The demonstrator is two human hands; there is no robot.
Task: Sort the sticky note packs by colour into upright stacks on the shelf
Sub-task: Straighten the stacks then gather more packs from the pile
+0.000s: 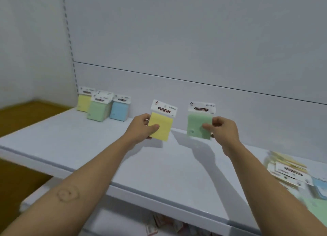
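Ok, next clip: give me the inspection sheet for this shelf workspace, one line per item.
Surface: white shelf, mostly bare in the middle.
Job's things: upright yellow stack, green stack and blue stack at the back left; yellow pack and green pack held up in the air.
Clutter: unsorted pile of packs lying at the right edge, blurred.
Grippers: left hand pinches the yellow pack; right hand pinches the green pack.
Cables: nothing seen.
Surroundings: white back panel; blurred packaged goods on the level below; brown floor to the left.
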